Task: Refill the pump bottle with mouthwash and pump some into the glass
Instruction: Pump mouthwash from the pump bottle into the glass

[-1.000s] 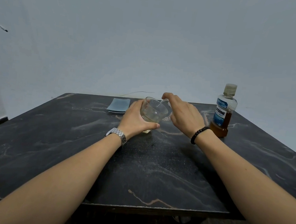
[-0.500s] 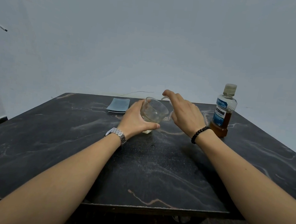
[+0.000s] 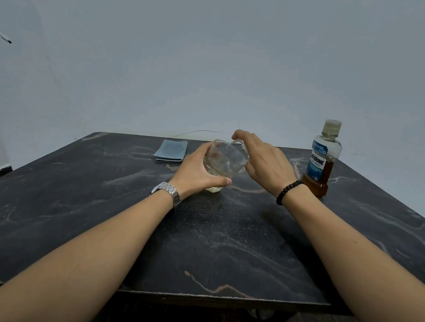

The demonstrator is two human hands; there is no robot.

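My left hand (image 3: 195, 172) grips a clear glass (image 3: 226, 159), tilted towards the right, its base low over the table. A little pale liquid lies in the bottom of the glass. My right hand (image 3: 266, 164) lies arched over the pump bottle, the index finger resting on top of the pump head. The clear pump nozzle (image 3: 236, 143) pokes out under that finger, over the glass rim. The rest of the pump bottle is hidden behind the glass and my right hand. The mouthwash bottle (image 3: 319, 167), capped and holding amber liquid, stands upright to the right.
A folded blue cloth (image 3: 172, 150) lies at the back of the dark marbled table (image 3: 224, 240), left of the glass. A pale wall stands close behind the table's far edge.
My right hand and the pump nozzle under it have risen slightly. My left hand still holds the tilted glass in the same spot.
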